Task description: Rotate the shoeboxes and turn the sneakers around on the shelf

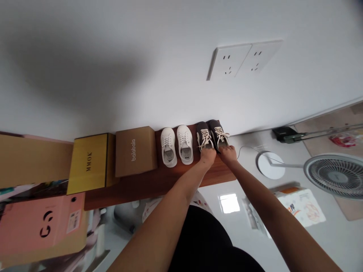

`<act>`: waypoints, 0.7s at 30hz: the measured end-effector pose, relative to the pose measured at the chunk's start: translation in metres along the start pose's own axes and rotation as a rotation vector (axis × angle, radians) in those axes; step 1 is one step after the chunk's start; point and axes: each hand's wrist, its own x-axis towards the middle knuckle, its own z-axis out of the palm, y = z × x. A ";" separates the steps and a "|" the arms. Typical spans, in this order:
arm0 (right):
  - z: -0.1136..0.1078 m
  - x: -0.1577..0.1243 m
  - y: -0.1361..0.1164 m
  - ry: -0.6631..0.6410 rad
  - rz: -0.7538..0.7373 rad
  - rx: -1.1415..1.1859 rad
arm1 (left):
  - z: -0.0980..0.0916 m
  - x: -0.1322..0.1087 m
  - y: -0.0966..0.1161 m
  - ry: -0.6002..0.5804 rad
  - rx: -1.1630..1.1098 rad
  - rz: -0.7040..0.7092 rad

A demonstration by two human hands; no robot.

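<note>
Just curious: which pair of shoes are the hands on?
The dark grey lace-up pair at the right end; left hand and right hand touch its heels. The white pair beside it is untouched.

Plain white wall (113, 56) above a pale, glossy floor (346, 238)
A double wall socket (244, 59) sits above a brown wooden desk (147, 185); a floor fan (334, 175) stands at right, near a bright reflection (229, 203).
</note>
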 end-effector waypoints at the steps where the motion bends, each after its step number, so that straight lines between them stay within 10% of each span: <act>1: 0.000 0.001 -0.002 -0.008 0.007 -0.004 | 0.000 0.000 0.000 0.011 -0.005 -0.008; 11: -0.034 -0.019 -0.025 0.203 0.141 0.098 | -0.042 -0.039 -0.012 0.100 -0.158 -0.042; 16: -0.050 -0.049 -0.058 0.332 0.123 0.515 | -0.061 -0.124 -0.068 0.237 -0.479 -0.063; 21: -0.018 -0.090 -0.148 0.115 0.114 1.138 | -0.018 -0.236 -0.147 0.038 -0.800 -0.318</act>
